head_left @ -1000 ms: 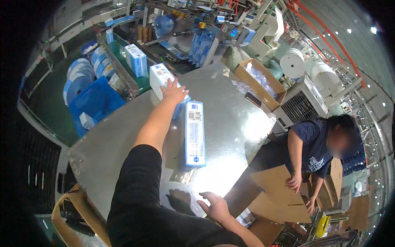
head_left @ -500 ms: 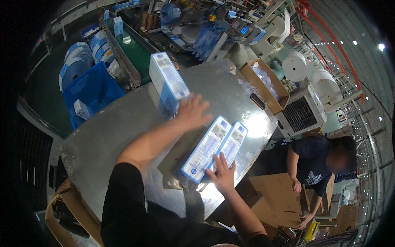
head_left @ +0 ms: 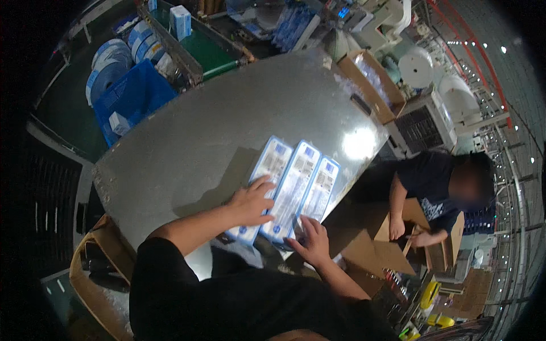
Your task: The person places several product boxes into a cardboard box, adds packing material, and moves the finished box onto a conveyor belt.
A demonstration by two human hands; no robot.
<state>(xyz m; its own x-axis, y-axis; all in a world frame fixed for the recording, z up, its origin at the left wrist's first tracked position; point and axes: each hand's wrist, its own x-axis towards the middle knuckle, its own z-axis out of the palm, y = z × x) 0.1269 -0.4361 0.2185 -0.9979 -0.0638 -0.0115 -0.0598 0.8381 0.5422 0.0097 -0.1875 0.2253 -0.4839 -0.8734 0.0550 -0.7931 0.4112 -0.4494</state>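
Head view: grey metal bench (head_left: 227,119) fills frame centre, with glare at its right edge, in a dim workshop. Three flat blue-and-white packs (head_left: 293,187) lie side by side at lower centre. Left hand (head_left: 250,202) lies flat and open on the leftmost pack; right hand (head_left: 310,241) touches the near ends, fingers spread. Blue crate (head_left: 133,99) upper left; open cardboard box (head_left: 369,85) upper right.

Three long, flat blue-and-white boxes (head_left: 294,190), lying side by side, touching, flat on the grey metal counter (head_left: 187,136) near its front edge, slanted, lower ends under both hands.
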